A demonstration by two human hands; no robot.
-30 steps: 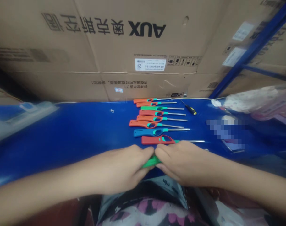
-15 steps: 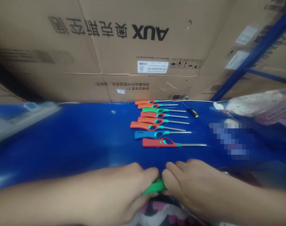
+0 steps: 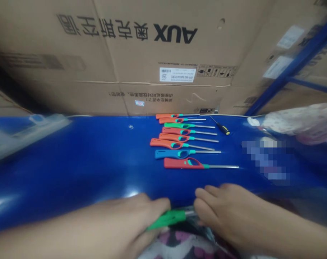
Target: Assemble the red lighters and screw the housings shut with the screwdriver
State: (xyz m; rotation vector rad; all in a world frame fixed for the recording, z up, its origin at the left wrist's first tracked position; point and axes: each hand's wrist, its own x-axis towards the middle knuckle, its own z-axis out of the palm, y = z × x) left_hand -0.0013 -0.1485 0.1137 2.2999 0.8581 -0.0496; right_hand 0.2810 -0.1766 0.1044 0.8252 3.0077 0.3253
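A green lighter (image 3: 170,218) is in my left hand (image 3: 142,219), whose fingers are wrapped round its handle at the table's front edge. My right hand (image 3: 222,208) is closed at the metal rod end of this lighter; its fingertips are partly hidden. Beyond the hands, several long-nosed lighters lie side by side with their rods pointing right. Nearest is a red one (image 3: 182,163), then a blue one (image 3: 170,154), an orange one (image 3: 163,143) and more, including a green one (image 3: 174,125).
Upside-down printed cardboard (image 3: 112,64) stands behind the blue tabletop (image 3: 85,162). A black and yellow screwdriver (image 3: 222,128) lies right of the lighters. Clear plastic (image 3: 47,129) is at left, a spotted bag (image 3: 290,118) at right, near a blue metal bar (image 3: 295,57).
My hands have moved apart, the left one going left and slightly down. More of the green lighter and part of its metal rod now show between them. The view has shifted slightly.
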